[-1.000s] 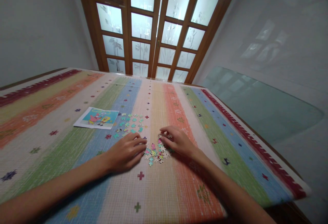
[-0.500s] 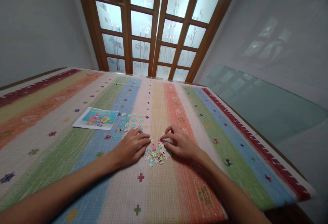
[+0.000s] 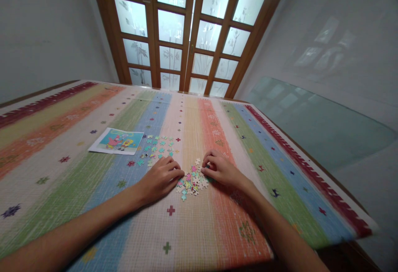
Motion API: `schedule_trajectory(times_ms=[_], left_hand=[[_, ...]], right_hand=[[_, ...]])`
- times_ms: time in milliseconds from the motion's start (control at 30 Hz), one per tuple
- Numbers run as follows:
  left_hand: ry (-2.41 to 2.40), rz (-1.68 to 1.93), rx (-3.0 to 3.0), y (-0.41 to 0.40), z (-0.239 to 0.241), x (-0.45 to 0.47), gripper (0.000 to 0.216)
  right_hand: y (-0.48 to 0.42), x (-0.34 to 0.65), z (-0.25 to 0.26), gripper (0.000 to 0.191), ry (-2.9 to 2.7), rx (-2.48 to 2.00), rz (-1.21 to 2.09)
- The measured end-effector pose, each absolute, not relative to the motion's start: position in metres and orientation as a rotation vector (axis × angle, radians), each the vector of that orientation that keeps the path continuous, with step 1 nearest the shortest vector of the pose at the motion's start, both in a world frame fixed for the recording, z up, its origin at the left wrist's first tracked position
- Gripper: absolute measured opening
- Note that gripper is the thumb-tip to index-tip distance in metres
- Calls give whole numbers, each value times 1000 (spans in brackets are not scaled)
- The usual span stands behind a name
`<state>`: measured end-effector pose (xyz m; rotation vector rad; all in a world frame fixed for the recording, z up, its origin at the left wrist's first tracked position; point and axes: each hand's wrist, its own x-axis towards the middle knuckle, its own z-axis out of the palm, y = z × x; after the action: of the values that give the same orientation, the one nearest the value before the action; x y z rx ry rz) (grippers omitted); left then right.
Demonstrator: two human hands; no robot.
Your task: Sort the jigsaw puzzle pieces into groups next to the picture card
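Jigsaw pieces [image 3: 194, 181] lie heaped on the cloth-covered bench [image 3: 199, 234] between the left hand [image 3: 161, 179] and right hand [image 3: 221, 169], fingers curled; I can't tell whether either grips one.

Striped tblcloth [image 3: 149, 239]: puzzle-pc pile [image 3: 195, 180], spread pcs [image 3: 161, 149], pic sheet [image 3: 120, 142].

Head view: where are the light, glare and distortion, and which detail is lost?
Head view: the panes are brightest; head view: pale glare marks the right wall; head view: stripes on the cloth splay strongly towards the camera; head view: the pieces are too small to read clearly.
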<state>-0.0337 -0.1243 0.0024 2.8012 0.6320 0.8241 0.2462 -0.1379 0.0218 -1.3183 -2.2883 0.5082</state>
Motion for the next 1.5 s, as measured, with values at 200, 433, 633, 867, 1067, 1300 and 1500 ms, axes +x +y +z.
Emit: schedule_trajectory(times_ms=[200,433,633,867,1067,1300,1500], left_hand=[[704,870,2808,-125,2,-33,22],[724,876,2816,-126,2,-31,21],[718,959,2808,-128,6,-29,19],[676,923,2829,-129,5,-32,18],[670,896,2838,-128,4,-34,21],[659,906,2843,-129,3,-35,22],[632,979,2831,-133,7,-33,23]], right_hand=[[-137,249,22,4,-2214,-1325,423],[-150,232,29,23,-2396,-1150,529],[-152,230,31,29,-2467,-1129,548],[-150,235,32,20,-2481,-1155,560],[-149,237,32,28,-2470,-1133,623],[-148,242,36,12,-2435,-1180,689],[-146,241,38,7,-2273,-1178,805]])
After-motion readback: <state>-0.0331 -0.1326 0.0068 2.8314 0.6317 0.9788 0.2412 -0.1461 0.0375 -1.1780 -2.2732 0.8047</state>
